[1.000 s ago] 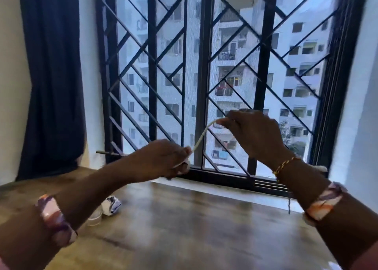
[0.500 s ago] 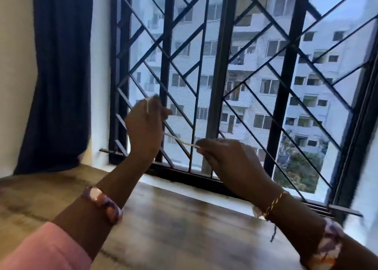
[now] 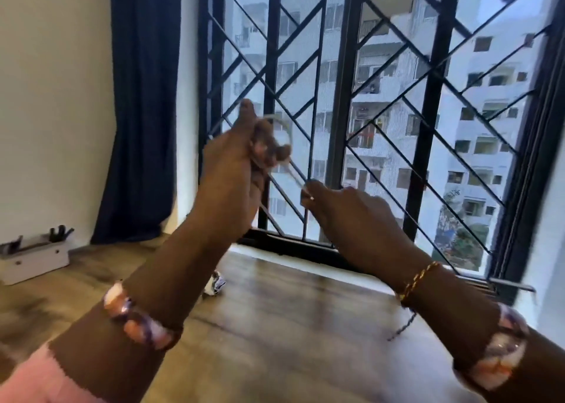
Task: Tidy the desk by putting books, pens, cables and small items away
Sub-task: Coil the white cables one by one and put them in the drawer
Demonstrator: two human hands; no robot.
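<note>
The left hand (image 3: 241,155) grips a looped thin cable (image 3: 282,127) while the right hand (image 3: 342,210) pinches its free end taut, probably to coil it.

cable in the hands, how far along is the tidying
Done: most of the wooden desk in view shows bare. In hand: the left hand grips a thin white cable looped over its fingers, while the right hand pinches the free end, apparently coiling it. Left: stowing that cable, and a crumpled item lying on the desk. A white box sits far left.
</note>
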